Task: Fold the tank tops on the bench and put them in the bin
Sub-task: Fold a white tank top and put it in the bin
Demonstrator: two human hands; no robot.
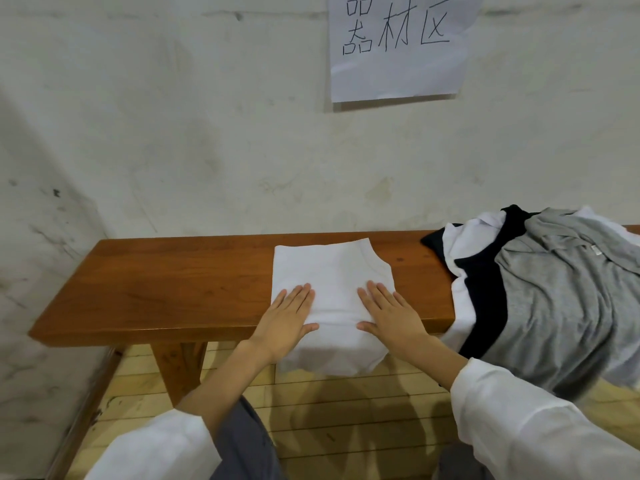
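A white tank top (332, 271), already folded to a narrow rectangle, lies across the wooden bench (173, 285) roughly mid-frame, w/ its near end draped over the bench's front edge and hanging toward the floor. Its far right corner shows a curved armhole cut.

Both hands lie flat on it, palms down. The left hand (287, 320) presses the left part of the cloth near the front edge, fingers straight and together, thumb out toward the middle. The right hand (391, 315) mirrors it on the right part, fingers slightly spread, thumb pointing in. Neither grip is closed on anything: fingers extended, just pressing, nothing pinched or held. The 2 thumbs are apart, w/ bare white cloth between them.

To the right, a loose pile of 3 more garments sits on the bench & spills over its front edge: a gray tank top (561, 306) on top, a black tank top (485, 289) under it, and a white one (460, 306) at the bottom, its edge showing at the left side. The pile is near the folded top but not touching it.

The bench's left part is bare wood. Behind it is a scuffed white wall (173, 133) w/ a paper sign (398, 46) bearing handwritten characters. Pale wood floor (311, 410) below. White sleeves cover both forearms partway.
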